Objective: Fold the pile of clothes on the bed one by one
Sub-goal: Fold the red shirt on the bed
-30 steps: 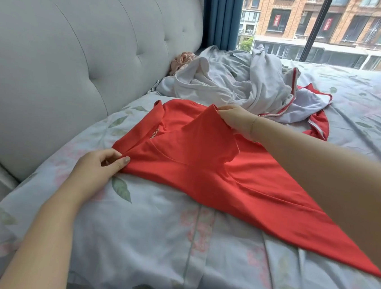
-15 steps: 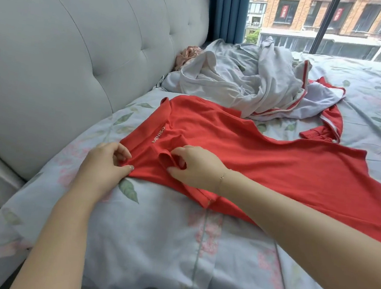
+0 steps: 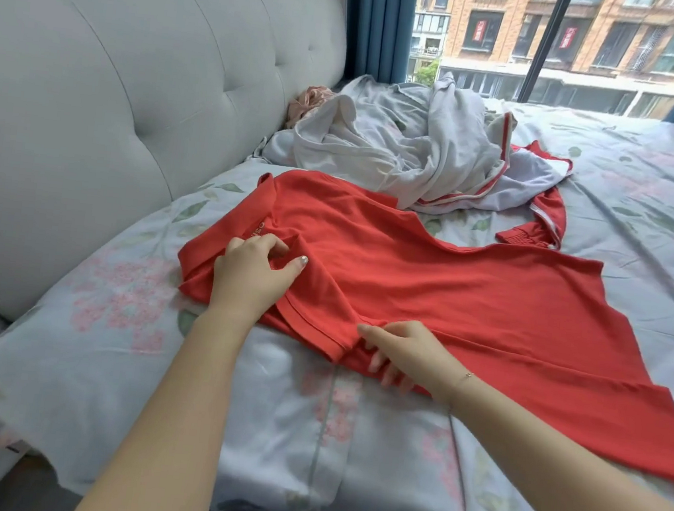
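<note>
Red shirt (image 3: pixel 427 289) lies spread on bed (image 3: pixel 308 431). Left hand (image 3: pixel 252 277) pinches collar area; right hand (image 3: pixel 404 352) fingers grip near sleeve. Sleeve should be folded inward flat, creases smoothed.

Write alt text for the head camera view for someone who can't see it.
Two bare hands work on a red shirt spread on a floral bedsheet: the left hand rests near the collar, pinching a fold, while the right hand pinches the near sleeve. Behind lies a pile of grey clothes, beside a padded headboard and a window.
</note>
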